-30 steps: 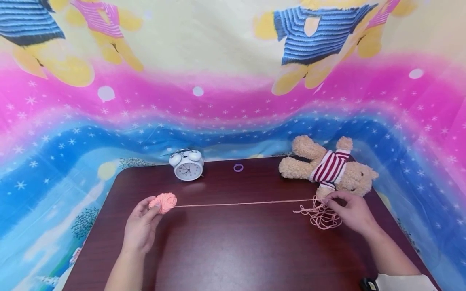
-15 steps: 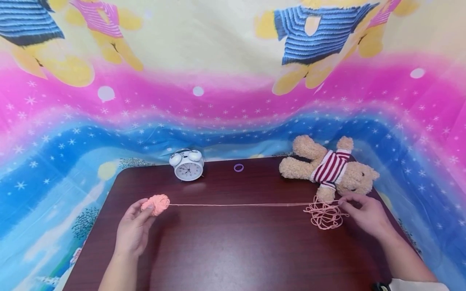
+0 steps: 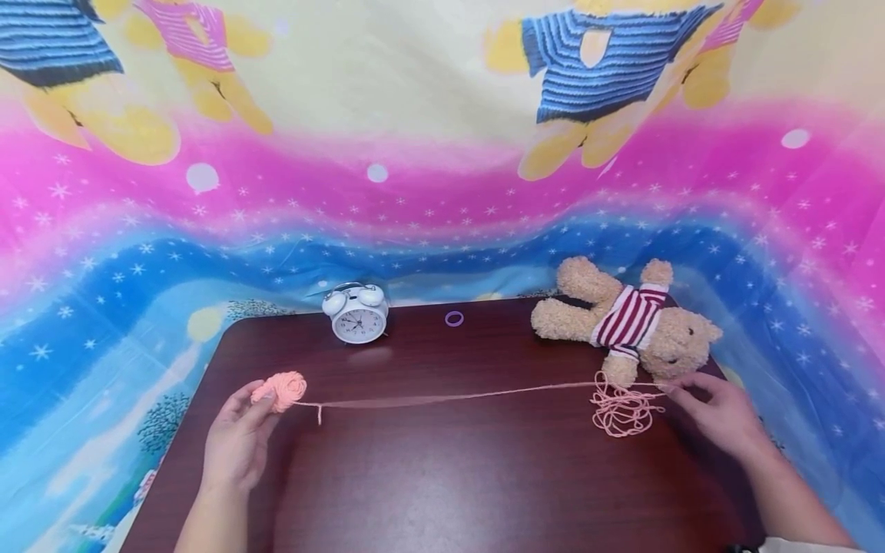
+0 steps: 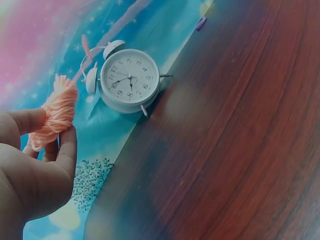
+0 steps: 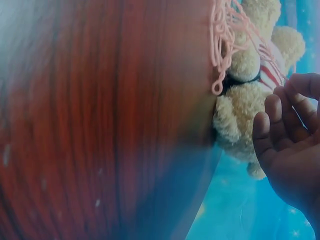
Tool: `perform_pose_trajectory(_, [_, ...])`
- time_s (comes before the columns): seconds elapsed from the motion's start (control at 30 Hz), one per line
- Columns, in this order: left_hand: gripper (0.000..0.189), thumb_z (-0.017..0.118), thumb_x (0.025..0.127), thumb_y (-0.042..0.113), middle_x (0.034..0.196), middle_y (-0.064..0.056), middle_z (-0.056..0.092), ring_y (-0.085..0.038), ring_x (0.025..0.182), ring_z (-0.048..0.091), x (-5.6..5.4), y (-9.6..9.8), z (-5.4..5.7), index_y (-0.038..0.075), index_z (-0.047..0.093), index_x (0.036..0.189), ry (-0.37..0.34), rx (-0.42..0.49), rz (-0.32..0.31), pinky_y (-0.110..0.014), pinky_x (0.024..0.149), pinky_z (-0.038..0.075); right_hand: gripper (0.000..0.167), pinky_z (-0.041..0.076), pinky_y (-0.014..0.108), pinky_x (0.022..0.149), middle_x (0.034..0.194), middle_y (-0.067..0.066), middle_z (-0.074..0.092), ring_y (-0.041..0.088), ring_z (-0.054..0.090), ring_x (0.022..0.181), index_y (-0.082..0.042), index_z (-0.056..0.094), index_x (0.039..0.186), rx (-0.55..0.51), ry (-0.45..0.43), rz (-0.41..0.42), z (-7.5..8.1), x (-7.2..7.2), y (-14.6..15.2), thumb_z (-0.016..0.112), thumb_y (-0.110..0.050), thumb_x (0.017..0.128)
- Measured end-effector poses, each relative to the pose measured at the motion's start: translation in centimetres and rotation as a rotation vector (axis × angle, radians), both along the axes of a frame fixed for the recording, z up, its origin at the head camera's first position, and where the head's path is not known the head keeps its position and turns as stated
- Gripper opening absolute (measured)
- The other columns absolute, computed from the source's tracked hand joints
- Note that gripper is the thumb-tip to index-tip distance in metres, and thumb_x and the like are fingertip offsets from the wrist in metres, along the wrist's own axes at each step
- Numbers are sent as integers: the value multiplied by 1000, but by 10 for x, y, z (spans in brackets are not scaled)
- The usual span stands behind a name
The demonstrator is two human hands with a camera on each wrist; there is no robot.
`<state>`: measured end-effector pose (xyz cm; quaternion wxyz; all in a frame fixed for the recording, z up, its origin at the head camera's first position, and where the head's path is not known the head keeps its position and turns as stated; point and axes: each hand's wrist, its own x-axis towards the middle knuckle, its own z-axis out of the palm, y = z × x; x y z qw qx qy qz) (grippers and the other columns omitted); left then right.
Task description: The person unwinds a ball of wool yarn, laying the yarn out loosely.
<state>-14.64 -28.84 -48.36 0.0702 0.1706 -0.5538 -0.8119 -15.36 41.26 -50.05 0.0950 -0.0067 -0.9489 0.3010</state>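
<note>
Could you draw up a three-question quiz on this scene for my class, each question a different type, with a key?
1. What is the left hand holding?
2. True or false: the right hand holds nothing.
3. Where is the purple ring?
A) In the left hand
B) Between the alarm clock and the teddy bear
C) On top of the alarm clock

Key:
1. A bundle of peach yarn
2. False; it pinches a strand
3. B

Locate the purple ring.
In the head view, the purple ring lies far back on the table, right of the alarm clock, left of the teddy bear.
</note>
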Motion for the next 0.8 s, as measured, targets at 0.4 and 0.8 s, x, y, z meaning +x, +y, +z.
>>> perform_pose_trajectory(0.4, [27, 66, 100, 2, 122, 0, 53, -8, 98, 69, 5, -25, -1, 13, 59, 124, 31, 58, 48, -22, 89, 58, 19, 42, 20, 70, 99, -14, 70, -21, 43, 91, -17, 77, 102, -10, -23, -33, -1, 7, 24, 71, -35, 99])
perform_pose_trajectory(0.8, [24, 65, 100, 0, 121, -1, 54, -9, 95, 70, 6, -28, -7, 12, 61, 121, 51, 105, 44, -23, 88, 59, 20, 44, 25, 74, 107, 11, 75, 3, 59, 97, -17, 79, 100, 35, -66, 4, -7, 6, 21, 72, -36, 98])
